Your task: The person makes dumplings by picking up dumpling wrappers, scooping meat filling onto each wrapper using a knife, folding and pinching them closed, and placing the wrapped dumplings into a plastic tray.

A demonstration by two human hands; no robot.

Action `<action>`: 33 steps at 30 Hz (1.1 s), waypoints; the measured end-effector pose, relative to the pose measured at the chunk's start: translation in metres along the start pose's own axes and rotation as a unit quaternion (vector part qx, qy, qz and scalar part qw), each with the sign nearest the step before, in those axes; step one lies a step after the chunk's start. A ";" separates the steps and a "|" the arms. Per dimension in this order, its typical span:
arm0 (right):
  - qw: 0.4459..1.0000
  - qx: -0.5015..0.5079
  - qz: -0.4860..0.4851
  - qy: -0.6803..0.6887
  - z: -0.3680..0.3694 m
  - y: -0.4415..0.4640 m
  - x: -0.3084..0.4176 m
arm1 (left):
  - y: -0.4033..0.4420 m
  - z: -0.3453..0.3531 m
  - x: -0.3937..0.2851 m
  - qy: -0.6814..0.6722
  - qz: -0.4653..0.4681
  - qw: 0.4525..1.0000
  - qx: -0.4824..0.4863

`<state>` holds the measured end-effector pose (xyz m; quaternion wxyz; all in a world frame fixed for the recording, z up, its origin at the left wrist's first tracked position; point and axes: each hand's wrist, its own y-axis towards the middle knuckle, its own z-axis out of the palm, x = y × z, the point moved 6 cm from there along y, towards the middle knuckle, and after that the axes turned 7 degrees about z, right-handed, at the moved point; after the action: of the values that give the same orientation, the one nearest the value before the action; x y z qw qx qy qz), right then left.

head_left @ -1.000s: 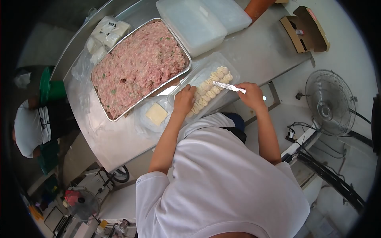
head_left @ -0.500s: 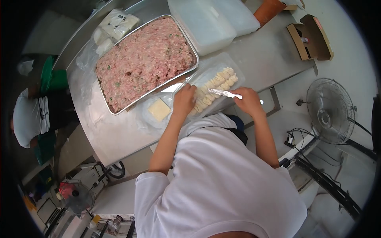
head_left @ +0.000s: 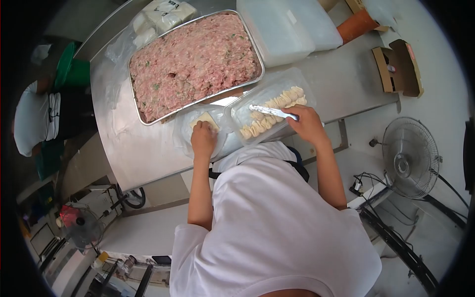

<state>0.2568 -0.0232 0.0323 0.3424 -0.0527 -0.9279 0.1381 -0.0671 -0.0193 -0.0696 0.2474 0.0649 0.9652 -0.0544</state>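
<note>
Wrappers [head_left: 205, 118] lie under the left hand [head_left: 203, 139], its pinch unclear; the right hand [head_left: 306, 125] grips a knife [head_left: 267, 111].

wht tee [head_left: 282, 222] | rnd collar [head_left: 287, 282] | 2 short slvs [head_left: 190, 242] | dk strap [head_left: 300, 171] @ waist | forearms [head_left: 200, 198] bare | fingers [head_left: 204, 127] bare

you have a smooth metal table [head_left: 128, 158] with a soft, cloudy sheen, and a shinier metal rim on the tray [head_left: 261, 69]. the lidless container [head_left: 239, 110] is translucent plastic; your shirt [head_left: 277, 218] is matt cloth, and the open box [head_left: 384, 67] is dull brown cardboard.
</note>
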 end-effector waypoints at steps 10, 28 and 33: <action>0.999 0.014 -0.044 0.026 -0.002 0.012 0.021 | 0.011 0.007 0.023 -0.142 -0.003 0.990 -0.001; 0.962 -0.115 -0.071 -0.236 -0.027 0.070 0.057 | 0.018 -0.030 0.100 -0.493 -0.136 0.837 -0.198; 0.891 -0.157 -0.144 -0.401 0.007 0.110 0.079 | 0.025 -0.048 0.082 -0.562 -0.110 0.781 -0.251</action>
<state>0.1925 0.0957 0.0445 -0.0555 0.0877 -0.9933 -0.0509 -0.1568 0.0200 -0.0694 0.7454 -0.1484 0.6355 0.1359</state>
